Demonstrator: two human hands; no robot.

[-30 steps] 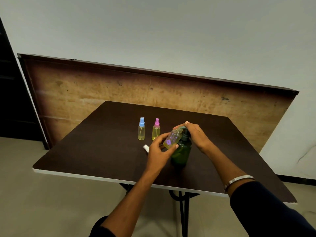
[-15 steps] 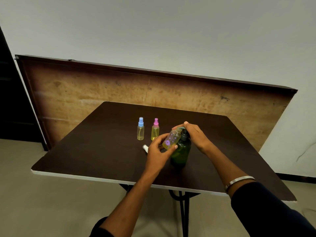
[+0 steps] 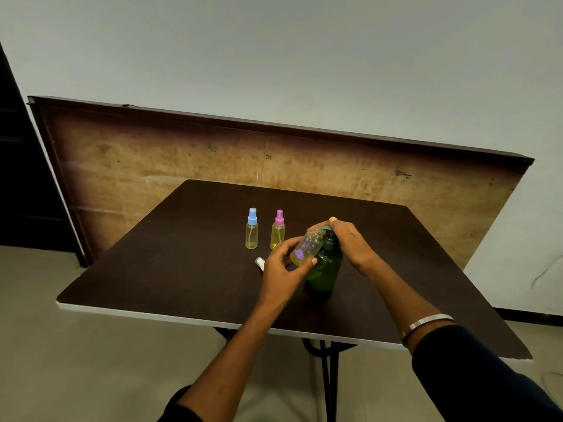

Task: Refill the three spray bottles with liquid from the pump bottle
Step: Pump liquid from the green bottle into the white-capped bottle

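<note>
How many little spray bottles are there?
3. The blue-capped bottle and pink-capped bottle stand on the table. The left hand holds the uncapped flowered bottle, tilted at the green pump bottle.

no readable text, labels or numbers anywhere

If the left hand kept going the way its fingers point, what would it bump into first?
The left hand already holds the flowered bottle and points up and right. Straight on, it would probably meet the green pump bottle, right behind; depth is hard to judge.
</note>
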